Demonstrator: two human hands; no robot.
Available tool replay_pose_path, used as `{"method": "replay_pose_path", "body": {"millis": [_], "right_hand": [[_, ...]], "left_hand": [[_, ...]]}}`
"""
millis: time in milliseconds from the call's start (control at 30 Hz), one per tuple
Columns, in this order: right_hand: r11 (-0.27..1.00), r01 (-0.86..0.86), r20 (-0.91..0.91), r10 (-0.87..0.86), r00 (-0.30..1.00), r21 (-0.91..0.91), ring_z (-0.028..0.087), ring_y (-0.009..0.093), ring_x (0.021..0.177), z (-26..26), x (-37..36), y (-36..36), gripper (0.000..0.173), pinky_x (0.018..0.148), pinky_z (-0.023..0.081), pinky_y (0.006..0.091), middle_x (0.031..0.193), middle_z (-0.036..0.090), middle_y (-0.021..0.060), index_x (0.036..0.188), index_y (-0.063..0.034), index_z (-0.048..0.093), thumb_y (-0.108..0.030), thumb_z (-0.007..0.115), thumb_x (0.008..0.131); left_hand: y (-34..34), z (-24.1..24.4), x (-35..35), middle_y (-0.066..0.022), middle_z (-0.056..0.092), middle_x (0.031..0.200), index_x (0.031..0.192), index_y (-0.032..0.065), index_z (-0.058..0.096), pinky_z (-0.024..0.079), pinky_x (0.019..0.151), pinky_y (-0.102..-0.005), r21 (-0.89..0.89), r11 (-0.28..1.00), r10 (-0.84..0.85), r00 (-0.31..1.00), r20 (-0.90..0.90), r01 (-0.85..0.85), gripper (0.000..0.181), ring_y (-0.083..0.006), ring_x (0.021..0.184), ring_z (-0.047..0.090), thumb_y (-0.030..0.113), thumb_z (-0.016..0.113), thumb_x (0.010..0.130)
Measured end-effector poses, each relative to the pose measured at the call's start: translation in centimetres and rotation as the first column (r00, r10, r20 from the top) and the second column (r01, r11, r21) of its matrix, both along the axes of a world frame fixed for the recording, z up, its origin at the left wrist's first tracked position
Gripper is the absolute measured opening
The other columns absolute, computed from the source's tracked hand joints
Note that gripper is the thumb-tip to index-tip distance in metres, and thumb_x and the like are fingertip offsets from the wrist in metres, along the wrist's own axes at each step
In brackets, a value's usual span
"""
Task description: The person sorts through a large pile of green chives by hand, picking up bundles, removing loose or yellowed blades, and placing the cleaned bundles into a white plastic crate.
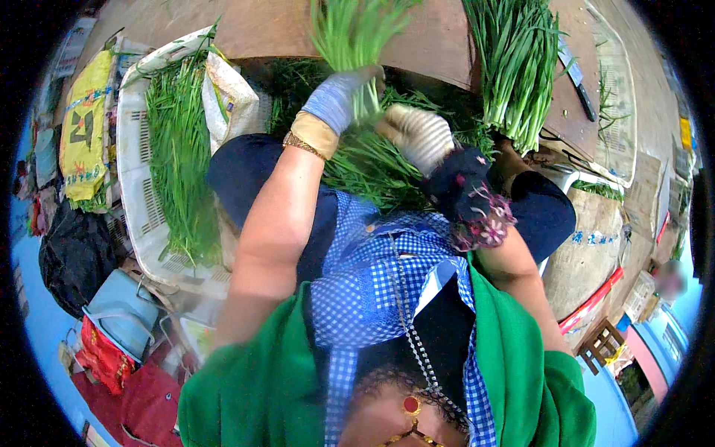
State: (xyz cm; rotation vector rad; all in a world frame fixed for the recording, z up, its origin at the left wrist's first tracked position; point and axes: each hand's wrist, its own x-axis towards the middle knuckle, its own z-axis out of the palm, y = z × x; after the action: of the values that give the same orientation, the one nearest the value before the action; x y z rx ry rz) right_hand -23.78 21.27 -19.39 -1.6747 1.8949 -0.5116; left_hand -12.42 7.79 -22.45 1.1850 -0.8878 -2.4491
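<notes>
My left hand (pixel 342 95), in a blue and cream knit glove, grips a bunch of green leafy stems (pixel 357 39) that look like garlic chives. Their leaves point away from me and the pale stem ends hang below my fist. Close beside those ends is my right hand (pixel 419 134), in a white striped glove, its fingers curled and blurred. Whether it touches the stems I cannot tell. Loose greens (pixel 380 173) are heaped on my lap beneath both hands. A thicker bundle of trimmed chives (pixel 516 84) lies on the brown board (pixel 430 50) to the right.
A knife (pixel 578 78) with a black handle rests near the board's right edge. To my left, a white plastic crate (pixel 134 167) holds long greens (pixel 179 156) and a white sack (pixel 229 103). Another white crate (pixel 625 112) stands at the right, by a printed sack (pixel 586 240).
</notes>
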Motion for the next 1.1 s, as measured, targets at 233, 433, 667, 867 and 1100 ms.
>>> {"method": "replay_pose_path", "body": {"millis": [233, 433, 667, 867, 1100], "right_hand": [[0.947, 0.23, 0.176, -0.193, 0.965, -0.223, 0.057, 0.035, 0.097, 0.8, -0.7, 1.6, 0.041, 0.084, 0.046, 0.0384, 0.101, 0.061, 0.0195, 0.11, -0.0057, 0.058, -0.02, 0.067, 0.073], [0.997, 0.007, 0.192, -0.021, 0.981, 0.073, 0.059, 0.037, 0.081, -3.9, 1.8, -3.8, 0.03, 0.07, 0.047, 0.0444, 0.085, 0.062, 0.0173, 0.095, -0.0072, 0.057, -0.035, 0.053, 0.084], [0.877, -0.446, -0.121, 0.47, 0.874, 0.181, 0.059, 0.03, 0.095, -1.2, 2.2, 5.7, 0.036, 0.083, 0.047, 0.0383, 0.105, 0.061, 0.0136, 0.111, -0.0111, 0.058, -0.024, 0.058, 0.078], [0.521, 0.179, 0.108, -0.164, 0.98, -0.835, 0.054, 0.039, 0.087, 3.5, 1.2, -2.2, 0.038, 0.075, 0.045, 0.0441, 0.1, 0.056, 0.0192, 0.106, -0.0021, 0.055, -0.023, 0.058, 0.074], [0.696, 0.278, 0.181, -0.212, 0.96, -0.661, 0.052, 0.04, 0.084, 0.0, 0.7, -5.9, 0.04, 0.079, 0.04, 0.0467, 0.091, 0.058, 0.0194, 0.105, -0.0032, 0.056, -0.036, 0.049, 0.084]], "left_hand": [[-1.3, 1.2, -0.3, -0.0138, 0.059, 0.102, 0.103, 0.0046, 0.051, 0.043, 0.093, -0.0505, 0.348, 0.882, 0.447, 0.802, -0.396, -0.319, 0.019, -0.0314, 0.096, 0.057, 0.019, 0.048, 0.091], [-1.2, 2.7, 0.4, -0.0171, 0.056, 0.116, 0.099, 0.0055, 0.059, 0.034, 0.1, -0.0583, 0.336, 0.829, 0.55, 0.759, -0.348, -0.447, 0.019, -0.0333, 0.115, 0.048, 0.013, 0.061, 0.082], [-2.6, 0.9, -0.3, -0.0104, 0.06, 0.098, 0.097, 0.0063, 0.056, 0.041, 0.094, -0.0554, 0.447, 0.796, 0.586, 0.704, -0.401, -0.408, 0.014, -0.0287, 0.097, 0.056, 0.011, 0.057, 0.084], [-0.1, 1.1, -0.7, -0.0082, 0.06, 0.092, 0.095, 0.0083, 0.055, 0.046, 0.088, -0.0493, 0.424, 0.858, 0.492, 0.7, -0.517, -0.29, 0.012, -0.0238, 0.089, 0.057, 0.016, 0.055, 0.085], [4.4, -4.7, -1.7, -0.009, 0.062, 0.097, 0.102, 0.0036, 0.059, 0.048, 0.083, -0.034, 0.365, 0.882, 0.447, 0.777, -0.443, -0.299, 0.018, -0.0209, 0.091, 0.058, 0.014, 0.051, 0.089]]}}
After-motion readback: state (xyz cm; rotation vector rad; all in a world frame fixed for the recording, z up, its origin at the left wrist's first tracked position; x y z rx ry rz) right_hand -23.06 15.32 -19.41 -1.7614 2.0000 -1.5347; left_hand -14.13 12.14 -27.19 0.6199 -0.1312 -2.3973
